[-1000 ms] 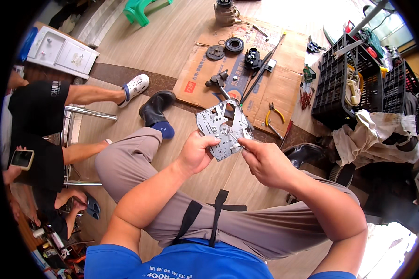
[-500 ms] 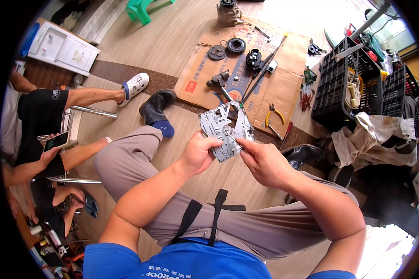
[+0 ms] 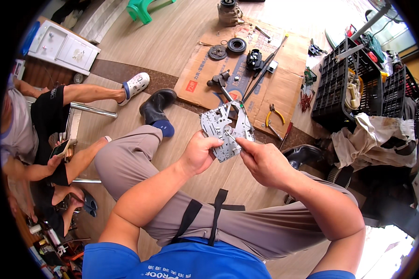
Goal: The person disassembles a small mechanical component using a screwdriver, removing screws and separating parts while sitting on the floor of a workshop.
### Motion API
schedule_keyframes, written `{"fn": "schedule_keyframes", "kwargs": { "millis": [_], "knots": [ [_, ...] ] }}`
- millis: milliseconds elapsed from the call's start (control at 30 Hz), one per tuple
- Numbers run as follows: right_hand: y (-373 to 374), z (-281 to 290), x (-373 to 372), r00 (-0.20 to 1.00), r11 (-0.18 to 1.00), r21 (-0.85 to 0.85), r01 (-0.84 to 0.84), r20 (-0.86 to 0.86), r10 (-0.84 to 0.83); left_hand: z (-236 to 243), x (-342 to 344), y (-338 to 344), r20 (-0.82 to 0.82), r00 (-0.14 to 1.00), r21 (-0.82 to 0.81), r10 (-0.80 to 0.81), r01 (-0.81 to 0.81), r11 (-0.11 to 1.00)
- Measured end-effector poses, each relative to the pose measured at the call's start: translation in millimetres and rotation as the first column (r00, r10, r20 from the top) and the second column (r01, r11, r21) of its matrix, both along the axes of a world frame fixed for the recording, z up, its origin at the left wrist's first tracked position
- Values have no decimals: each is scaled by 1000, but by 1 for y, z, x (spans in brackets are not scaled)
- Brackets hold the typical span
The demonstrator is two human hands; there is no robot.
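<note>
Floor (image 3: 121,49): pale, wood-look; dark patterned band (image 3: 109,70) nearer than green stool (image 3: 139,6). White cabinet (image 3: 63,52): left of stool. Floor glare (image 3: 288,13): right of stool.

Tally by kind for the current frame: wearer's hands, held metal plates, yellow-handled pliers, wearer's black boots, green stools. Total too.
Wearer's hands: 2 (left hand, right hand)
Metal plate: 1
Yellow-handled pliers: 1
Black boots: 2 (left boot, right boot)
Green stool: 1
Total: 7
</note>
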State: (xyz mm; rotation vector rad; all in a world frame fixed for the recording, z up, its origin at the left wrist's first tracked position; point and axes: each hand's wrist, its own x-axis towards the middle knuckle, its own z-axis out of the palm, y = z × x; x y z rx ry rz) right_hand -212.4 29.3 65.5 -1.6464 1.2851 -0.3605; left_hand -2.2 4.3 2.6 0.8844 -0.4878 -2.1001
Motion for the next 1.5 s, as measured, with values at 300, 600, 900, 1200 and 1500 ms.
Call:
{"fn": "schedule_keyframes", "kwargs": {
  "millis": [300, 600, 900, 1200, 1500],
  "knots": [
    [5, 0, 2, 966, 991, -77, -108, -242, 87, -5, -1, 3, 77, 997, -31, 8, -6, 1000],
    [19, 6, 4, 703, 825, -267, -498, -681, 204, -13, 12, 2, 289, 944, -78, -158, 187, 979],
    [-3, 19, -14, 765, 786, -396, -475, -627, 147, -8, 9, -6, 87, 985, 38, -151, 149, 988],
    [-3, 14, -12, 977, 989, -144, -26, -215, -6, 0, 9, -12, -39, 999, 27, -15, 16, 1000],
    [2, 1, -3, 995, 998, 1, 70, 72, -70, 1, 5, -8, -29, 1000, 16, -11, 11, 1000]
  ]
}}
